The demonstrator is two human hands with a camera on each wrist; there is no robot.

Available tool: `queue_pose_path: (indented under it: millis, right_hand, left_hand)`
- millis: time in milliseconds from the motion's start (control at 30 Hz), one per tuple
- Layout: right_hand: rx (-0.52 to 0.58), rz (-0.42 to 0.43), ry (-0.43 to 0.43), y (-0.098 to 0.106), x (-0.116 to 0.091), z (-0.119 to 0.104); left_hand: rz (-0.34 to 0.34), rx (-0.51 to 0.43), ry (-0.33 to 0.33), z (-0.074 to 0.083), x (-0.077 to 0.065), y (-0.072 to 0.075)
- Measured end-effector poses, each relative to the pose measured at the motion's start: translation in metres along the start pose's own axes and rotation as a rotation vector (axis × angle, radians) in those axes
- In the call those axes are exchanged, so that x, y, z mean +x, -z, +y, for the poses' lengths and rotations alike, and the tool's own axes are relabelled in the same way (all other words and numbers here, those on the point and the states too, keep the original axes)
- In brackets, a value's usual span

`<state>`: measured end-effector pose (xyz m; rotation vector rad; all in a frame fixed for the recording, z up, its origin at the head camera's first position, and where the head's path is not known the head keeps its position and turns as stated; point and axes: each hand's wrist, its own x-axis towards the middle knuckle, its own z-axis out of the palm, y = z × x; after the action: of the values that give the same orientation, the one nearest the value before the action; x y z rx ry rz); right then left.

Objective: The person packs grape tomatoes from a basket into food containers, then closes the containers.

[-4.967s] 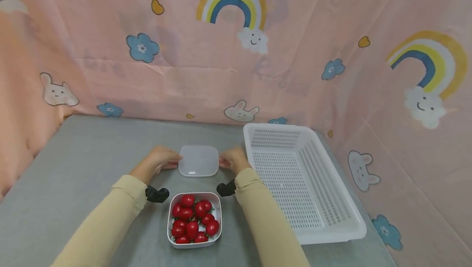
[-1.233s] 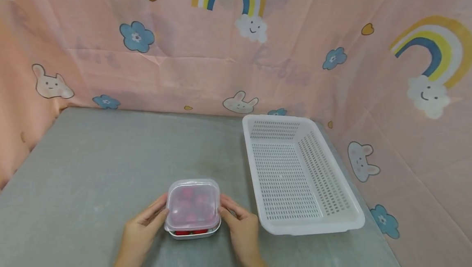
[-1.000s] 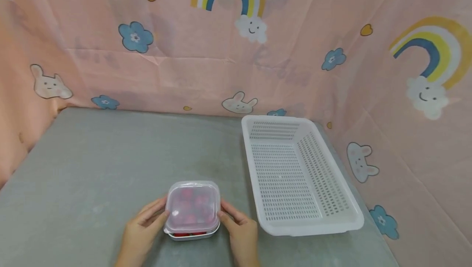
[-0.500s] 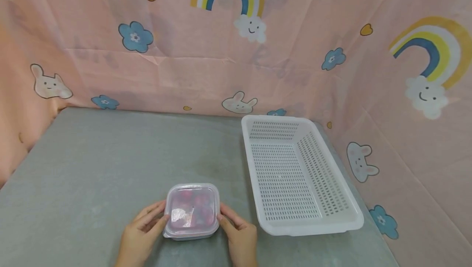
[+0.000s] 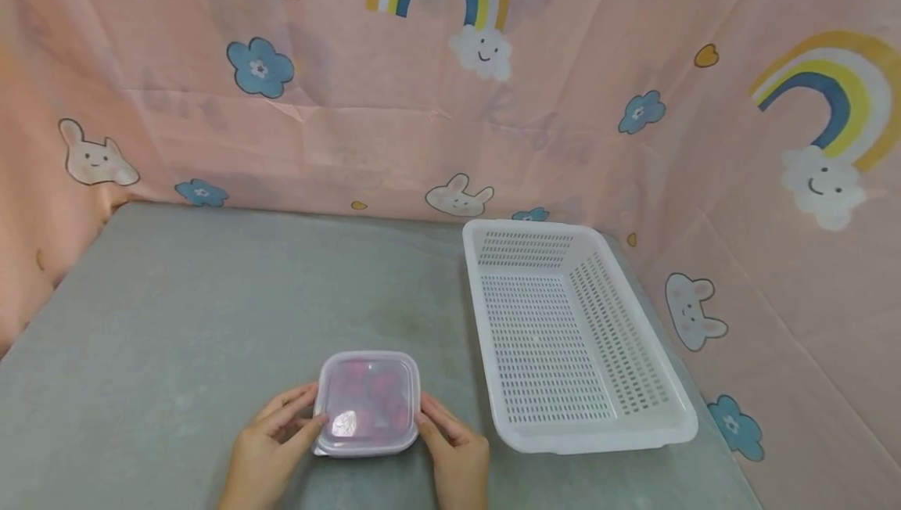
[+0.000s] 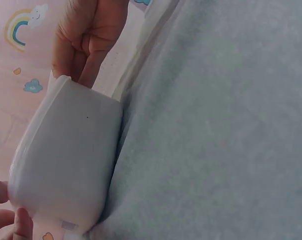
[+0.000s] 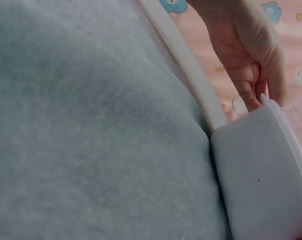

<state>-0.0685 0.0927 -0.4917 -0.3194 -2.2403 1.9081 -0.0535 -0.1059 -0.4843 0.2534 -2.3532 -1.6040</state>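
Note:
A square food container [image 6: 71,155] with white walls sits on the grey table. Its translucent lid [image 5: 369,400] lies over the top, and red cherry tomatoes [image 5: 385,386] show dimly through it. My left hand [image 5: 271,439] pinches the lid's left edge, thumb on top near the front corner and fingers along the side. From the right, my right hand [image 5: 456,447] grips the opposite edge with thumb and fingers. A small tab of the lid sticks out at the front left corner. The left wrist view shows the right hand [image 6: 91,40] at the rim; the right wrist view shows the left hand [image 7: 248,55].
A large white perforated basket [image 5: 493,385] stands to the right of the container, near the table's right edge. A pink printed cloth [image 5: 338,150] hangs behind and at the sides. Grey table surface [image 5: 190,314] stretches to the left and behind.
Both hands have brought the lid from behind the container onto its top. Over the last second its front edge has come down, covering the gap where tomatoes showed.

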Motion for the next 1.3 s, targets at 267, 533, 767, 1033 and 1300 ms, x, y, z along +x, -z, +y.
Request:
queue_pose_path:
  millis: [267, 533, 767, 1033, 1300]
  right_hand:
    - [-0.029, -0.017, -0.012, 0.001, 0.017, -0.003]
    - [-0.023, -0.039, -0.030, -0.016, 0.058, -0.005]
    - [-0.100, -0.052, 0.001, -0.024, 0.067, -0.005]
    - [-0.161, -0.053, 0.038, -0.025, 0.066, -0.007]
    - [-0.019, -0.112, 0.365, -0.017, 0.037, -0.037]
  left_hand:
    - [-0.060, 0.010, 0.123, 0.002, 0.014, 0.009]
    - [-0.137, 0.027, 0.279, 0.011, 0.052, 0.007]
    - [-0.120, 0.059, 0.228, 0.009, 0.060, 0.002]
    - [-0.132, 0.094, 0.221, 0.010, 0.062, 0.002]
    - [-0.187, 0.127, 0.247, 0.007, 0.076, 0.018]
